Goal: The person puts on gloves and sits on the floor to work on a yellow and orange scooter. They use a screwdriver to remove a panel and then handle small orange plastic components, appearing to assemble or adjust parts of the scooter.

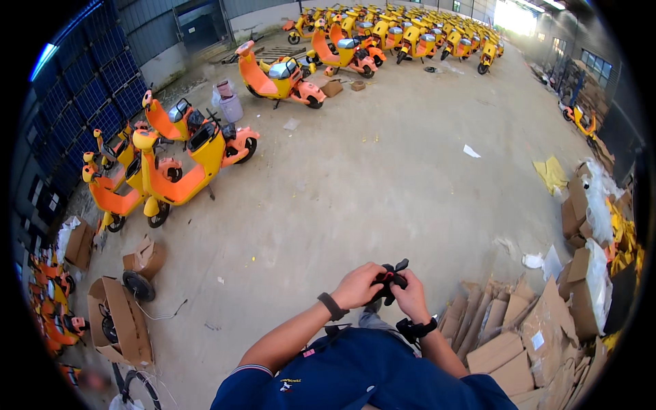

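Note:
In front of my body, both hands meet around a bunched black glove (389, 279) with a bit of red and finger-like ends sticking out. My left hand (359, 285) grips its left side, with a dark band on that wrist. From the other side my right hand (411, 297) pinches it, fingers closed; a black strap (417, 329) circles this wrist. The fingertips partly cover the glove, so its full shape is hidden.
Flattened cardboard (499, 348) is stacked close on my right, with cartons (581, 205) and plastic wrap beyond. Yellow-and-orange scooters (181, 181) stand at left; many more fill the back. An open carton (140, 328) and a wheel (139, 285) lie at near left on the concrete floor.

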`<state>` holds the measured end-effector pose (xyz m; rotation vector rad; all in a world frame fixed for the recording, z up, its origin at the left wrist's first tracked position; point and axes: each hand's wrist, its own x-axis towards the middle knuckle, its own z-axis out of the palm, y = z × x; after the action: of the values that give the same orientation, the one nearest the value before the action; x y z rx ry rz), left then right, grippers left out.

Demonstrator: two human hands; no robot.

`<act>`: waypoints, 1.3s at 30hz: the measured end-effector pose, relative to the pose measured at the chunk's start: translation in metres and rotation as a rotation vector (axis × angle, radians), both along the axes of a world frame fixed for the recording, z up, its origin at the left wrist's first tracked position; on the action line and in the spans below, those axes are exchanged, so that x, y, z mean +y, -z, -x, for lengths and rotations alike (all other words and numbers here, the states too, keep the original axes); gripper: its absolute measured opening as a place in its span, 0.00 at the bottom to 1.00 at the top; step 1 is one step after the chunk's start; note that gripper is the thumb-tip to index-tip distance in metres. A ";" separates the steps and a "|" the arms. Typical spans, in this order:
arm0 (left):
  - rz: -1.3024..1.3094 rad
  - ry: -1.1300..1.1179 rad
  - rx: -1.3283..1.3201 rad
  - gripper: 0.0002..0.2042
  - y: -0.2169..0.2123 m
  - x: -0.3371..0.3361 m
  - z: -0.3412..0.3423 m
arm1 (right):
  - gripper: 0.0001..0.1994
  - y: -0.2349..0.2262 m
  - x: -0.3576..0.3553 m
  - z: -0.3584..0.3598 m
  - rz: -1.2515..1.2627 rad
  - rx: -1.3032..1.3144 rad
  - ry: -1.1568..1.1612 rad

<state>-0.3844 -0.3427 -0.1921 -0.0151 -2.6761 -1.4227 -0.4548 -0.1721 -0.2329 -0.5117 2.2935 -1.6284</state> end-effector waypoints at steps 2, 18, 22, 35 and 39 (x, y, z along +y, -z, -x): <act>-0.022 -0.082 -0.007 0.16 -0.005 -0.010 0.042 | 0.09 -0.001 -0.014 0.046 -0.011 -0.059 -0.041; -0.277 -0.223 -0.019 0.06 0.028 -0.080 0.310 | 0.16 -0.018 -0.060 0.284 0.053 -0.071 -0.107; -0.519 -0.256 -0.118 0.06 0.036 -0.117 0.385 | 0.16 -0.011 -0.074 0.346 0.064 -0.029 0.031; -0.884 -0.230 -0.214 0.07 0.026 -0.299 0.597 | 0.09 -0.023 -0.212 0.554 0.182 -0.241 0.324; -0.795 -0.380 -0.214 0.05 0.026 -0.341 0.632 | 0.10 -0.029 -0.249 0.601 0.259 -0.304 0.340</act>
<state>-1.0163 -0.6839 -0.2181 0.6936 -1.8889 -2.2897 -1.0556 -0.4215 -0.2044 0.0842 2.0352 -2.0146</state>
